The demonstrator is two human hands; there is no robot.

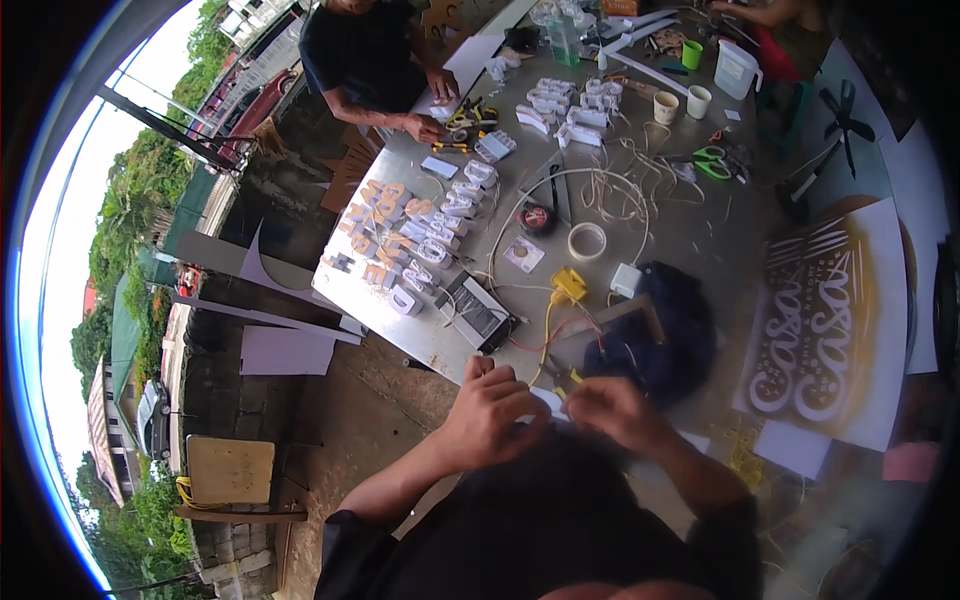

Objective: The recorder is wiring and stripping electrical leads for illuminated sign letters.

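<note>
My left hand (492, 418) is raised at the near edge of the table, its fingers curled closed. Close to its right is my right hand (615, 412), slightly blurred, with fingers bent inward and pinched. Whatever either hand grips is too small or hidden to name. A small white piece (547, 401) shows between the two hands; I cannot tell whether they touch it. Just beyond lies a tool with yellow handles (560, 383), partly covered. A yellow plug or socket (569, 286) with a yellow cord sits farther out, and a black-and-silver power supply box (474, 311) stands left of it.
The metal table (690, 235) bears rows of white and wooden letters (385, 232), a tape roll (587, 241), a tape measure (537, 218), green scissors (711, 161), cups (698, 101) and dark blue cloth (680, 340). A co-worker's hand (423, 128) works at the far left. A stencilled sign (825, 330) is at right.
</note>
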